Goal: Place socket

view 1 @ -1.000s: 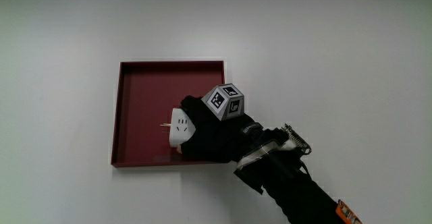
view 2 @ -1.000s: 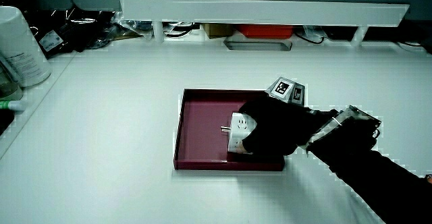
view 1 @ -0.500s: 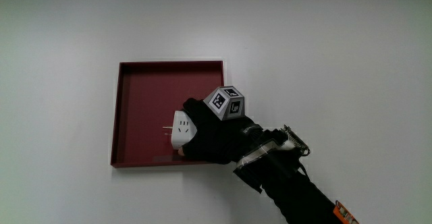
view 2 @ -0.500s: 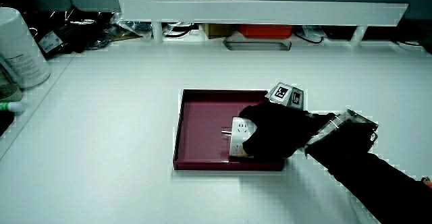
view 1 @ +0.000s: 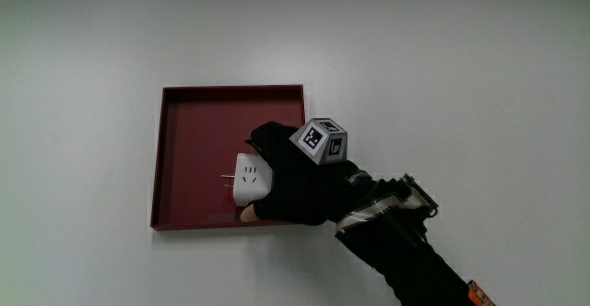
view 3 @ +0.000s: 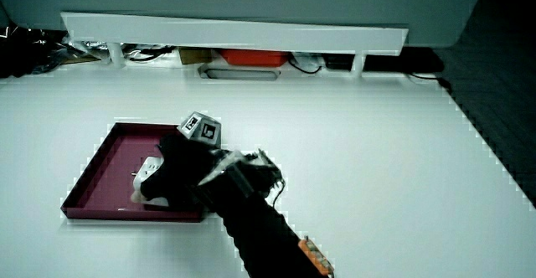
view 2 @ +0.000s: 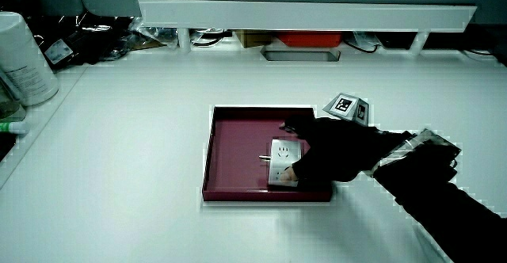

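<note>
A white socket (view 1: 246, 179) lies flat on the floor of a dark red square tray (view 1: 198, 140), close to the tray wall nearest the person, with its metal pins pointing away from the hand. The black-gloved hand (view 1: 295, 184) rests over the tray beside the socket, fingers spread wider than the socket, thumb tip near one corner. The patterned cube (view 1: 323, 141) sits on the hand's back. Both side views show the socket (view 2: 282, 160) (view 3: 149, 172), the tray (view 2: 238, 140) (view 3: 105, 165) and the hand (view 2: 333, 154) (view 3: 180, 176). The forearm reaches in from the person's edge of the table.
A low white partition (view 2: 309, 13) runs along the table's end farthest from the person, with cables and a red box (view 2: 313, 36) under it. A white cylindrical container (view 2: 24, 57) stands at the table's edge. The tray sits on a bare white tabletop (view 1: 442, 85).
The hand has drawn back from the socket toward the forearm and its fingers have spread. More of the socket now shows, and it lies in about the same spot in the tray.
</note>
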Motion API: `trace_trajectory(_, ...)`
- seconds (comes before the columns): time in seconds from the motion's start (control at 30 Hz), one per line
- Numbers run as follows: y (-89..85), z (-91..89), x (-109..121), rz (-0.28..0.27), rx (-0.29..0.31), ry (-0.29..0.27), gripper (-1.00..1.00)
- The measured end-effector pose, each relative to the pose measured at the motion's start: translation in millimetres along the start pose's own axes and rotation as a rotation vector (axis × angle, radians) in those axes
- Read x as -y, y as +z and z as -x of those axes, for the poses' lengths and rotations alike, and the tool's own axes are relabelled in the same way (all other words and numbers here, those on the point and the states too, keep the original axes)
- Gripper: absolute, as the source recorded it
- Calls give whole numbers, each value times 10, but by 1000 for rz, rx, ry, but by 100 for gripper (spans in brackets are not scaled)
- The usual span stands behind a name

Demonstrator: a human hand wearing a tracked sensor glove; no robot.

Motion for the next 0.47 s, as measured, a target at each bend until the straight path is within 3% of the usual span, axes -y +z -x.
trace_trajectory(0.13,144,78,161,10,-2,44,-85)
trace_trajectory(0.17,152,50,173,49,-63,64,-88)
trace_trajectory(0.33,347,138,450,20,-86,134,-100)
trace_trajectory(0.37,436,221,565,-38,26,124,-100)
trace_trajectory(0.43,519,263,660,-25,-15,185,-100)
trace_trajectory(0.47,567,283,713,-41,7,197,-100)
